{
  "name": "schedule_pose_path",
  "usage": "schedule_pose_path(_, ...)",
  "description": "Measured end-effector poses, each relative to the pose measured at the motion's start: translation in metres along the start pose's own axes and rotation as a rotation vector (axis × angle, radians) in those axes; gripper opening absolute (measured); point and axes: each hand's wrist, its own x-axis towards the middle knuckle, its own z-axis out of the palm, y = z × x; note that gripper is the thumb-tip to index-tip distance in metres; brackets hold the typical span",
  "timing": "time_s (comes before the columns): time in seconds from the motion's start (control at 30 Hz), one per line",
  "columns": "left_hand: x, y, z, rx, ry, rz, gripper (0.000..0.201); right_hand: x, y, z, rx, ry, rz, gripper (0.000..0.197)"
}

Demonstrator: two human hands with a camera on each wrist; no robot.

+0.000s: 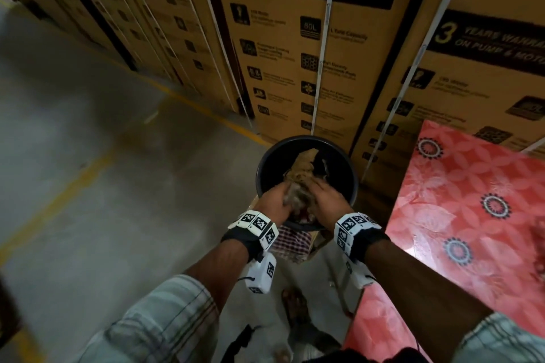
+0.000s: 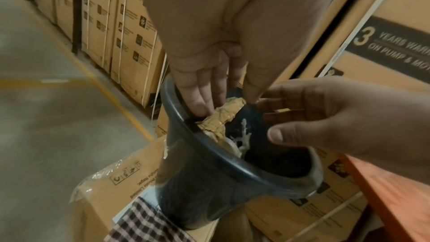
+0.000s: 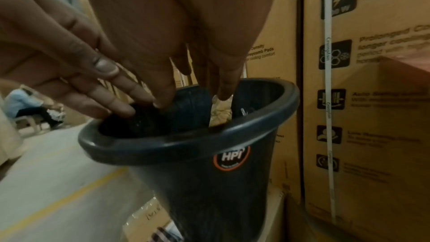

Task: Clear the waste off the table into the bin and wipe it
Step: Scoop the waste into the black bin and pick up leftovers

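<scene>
The fingers [image 2: 200, 98] of the left hand [image 1: 272, 199] and right hand [image 1: 327, 200] hang straight and loosely spread, gripping nothing, over the dark bin [image 1: 262, 183] where the crumpled brown paper waste [image 1: 300, 169] lies, seemingly light, soft and crushable, best gathered in a loose handful.

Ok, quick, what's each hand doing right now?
Left hand: open, fingers straight over the bin, holding nothing.
Right hand: open, fingers reaching into the bin, holding nothing.

bin [image 1: 352, 174] mouth open above, boxes [image 1: 295, 53] close behind, table [image 1: 472, 215] right
</scene>
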Motion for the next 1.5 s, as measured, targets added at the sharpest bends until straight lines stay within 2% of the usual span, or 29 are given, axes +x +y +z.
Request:
schedule_pose_path(0.1,-0.011,0.005,-0.008,-0.023,-0.007,0.025,0.056,-0.014,-0.005,-0.010,0.007,0.106,0.007,0.060)
schedule_pose_path(0.2,-0.030,0.017,-0.017,-0.012,0.016,0.125,0.049,-0.042,-0.012,-0.023,0.033,0.263,-0.023,0.047)
schedule_pose_path(0.33,-0.065,0.049,-0.020,-0.009,0.072,0.279,0.042,-0.097,-0.020,-0.041,0.023,0.418,-0.056,0.040)
schedule_pose_path(0.43,-0.096,0.078,-0.009,-0.060,0.043,0.361,0.041,-0.146,-0.022,-0.053,-0.021,0.530,-0.109,0.034)
schedule_pose_path(0.6,-0.140,0.126,0.033,-0.063,0.047,0.537,0.037,-0.235,-0.005,-0.064,-0.098,0.676,-0.039,0.028)
schedule_pose_path(0.77,-0.165,0.161,0.097,-0.035,-0.053,0.669,0.034,-0.311,0.036,-0.061,-0.089,0.756,0.086,0.023)
schedule_pose_path(0.9,-0.180,0.192,0.143,0.011,-0.126,0.703,0.032,-0.357,0.073,-0.062,-0.093,0.812,0.134,0.020)
schedule_pose_path(1.13,-0.187,0.252,0.245,0.039,-0.150,0.691,0.029,-0.430,0.165,-0.074,-0.037,0.775,0.193,0.021)
schedule_pose_path(1.3,-0.200,0.304,0.337,0.124,-0.235,0.631,0.032,-0.484,0.247,-0.083,-0.014,0.726,0.243,0.019)
schedule_pose_path(1.5,-0.205,0.336,0.396,0.174,-0.237,0.527,0.029,-0.522,0.318,-0.086,0.009,0.568,0.335,0.025)
